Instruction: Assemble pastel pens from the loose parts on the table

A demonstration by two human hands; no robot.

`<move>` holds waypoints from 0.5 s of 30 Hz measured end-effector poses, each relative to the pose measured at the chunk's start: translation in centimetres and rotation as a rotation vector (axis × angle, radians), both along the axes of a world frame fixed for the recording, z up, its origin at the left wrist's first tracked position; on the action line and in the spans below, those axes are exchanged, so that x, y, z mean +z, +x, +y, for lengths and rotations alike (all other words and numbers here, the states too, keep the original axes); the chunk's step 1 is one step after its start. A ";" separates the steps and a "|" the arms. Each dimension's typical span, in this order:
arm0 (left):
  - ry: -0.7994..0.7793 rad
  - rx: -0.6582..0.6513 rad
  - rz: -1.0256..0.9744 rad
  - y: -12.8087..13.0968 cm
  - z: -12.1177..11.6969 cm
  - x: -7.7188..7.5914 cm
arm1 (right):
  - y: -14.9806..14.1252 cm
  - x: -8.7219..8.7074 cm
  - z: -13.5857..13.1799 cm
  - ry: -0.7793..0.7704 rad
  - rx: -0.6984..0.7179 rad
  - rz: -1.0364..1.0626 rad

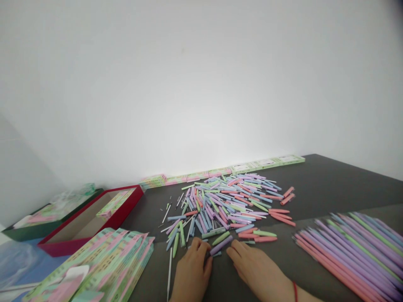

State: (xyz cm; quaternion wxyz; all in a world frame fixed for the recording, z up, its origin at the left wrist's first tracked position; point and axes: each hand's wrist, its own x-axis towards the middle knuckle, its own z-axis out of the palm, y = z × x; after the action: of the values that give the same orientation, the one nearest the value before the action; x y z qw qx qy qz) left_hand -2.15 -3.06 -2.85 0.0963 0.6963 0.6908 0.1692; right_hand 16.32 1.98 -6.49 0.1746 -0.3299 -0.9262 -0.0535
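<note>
Both hands rest on a dark table (327, 184) at the near edge of a heap of pastel pen parts (226, 201). My left hand (192, 270) has its fingers curled, with a purple pen barrel (221, 245) just off its fingertips. My right hand (256, 268) lies flatter, its fingers stretched toward the same purple barrel and a small blue piece (216, 254) between the two hands. Whether either hand grips the barrel does not show clearly.
Rows of assembled pink, purple and green pens (355, 247) lie at the right. A stack of printed packaging cards (103, 264) sits at the near left. A red box (94, 218) and a green box (40, 222) stand further left. Flat cartons (264, 164) line the wall.
</note>
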 end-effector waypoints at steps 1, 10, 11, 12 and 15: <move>-0.001 -0.003 0.004 0.0 0.0 0.0 | 0.0 0.0 0.0 -0.007 -0.002 0.005; -0.065 -0.017 0.074 -0.5 -0.2 0.4 | 0.1 0.3 0.5 -0.039 0.008 0.024; -0.076 -0.016 0.082 -0.6 -0.4 0.5 | 0.1 0.1 0.6 -0.031 0.006 0.018; -0.087 -0.014 0.092 -0.8 -0.6 0.6 | 0.1 -0.1 0.7 -0.023 0.001 0.010; -0.137 -0.004 0.134 -1.6 -1.6 0.5 | 0.2 -0.5 0.9 0.001 -0.006 -0.015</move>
State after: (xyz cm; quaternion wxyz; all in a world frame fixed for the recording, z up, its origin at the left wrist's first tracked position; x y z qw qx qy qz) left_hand -3.74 -4.62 -2.34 0.0975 0.6993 0.7042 0.0747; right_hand 16.48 2.86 -6.95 0.1678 -0.3321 -0.9265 -0.0570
